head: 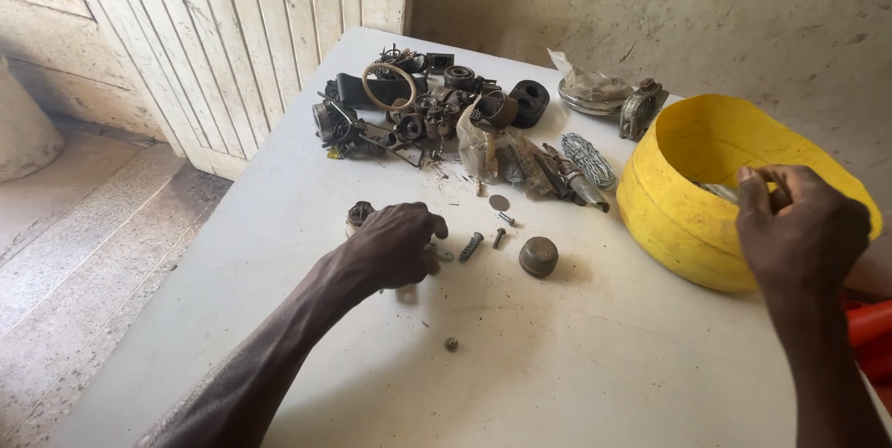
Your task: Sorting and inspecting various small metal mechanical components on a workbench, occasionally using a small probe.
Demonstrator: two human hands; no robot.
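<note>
Left hand [395,245] curled down over small parts, grey bolt [471,245] just right of its knuckles, long axis slanting far-right. Right hand [801,230] well apart, pinching something unclear over yellow bowl [683,216] rim.

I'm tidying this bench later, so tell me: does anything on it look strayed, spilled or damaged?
One small nut lies alone, apart from the bolts by the left hand. The old metal parts sit in a jumbled pile, with a torn plastic bag among them.
</note>
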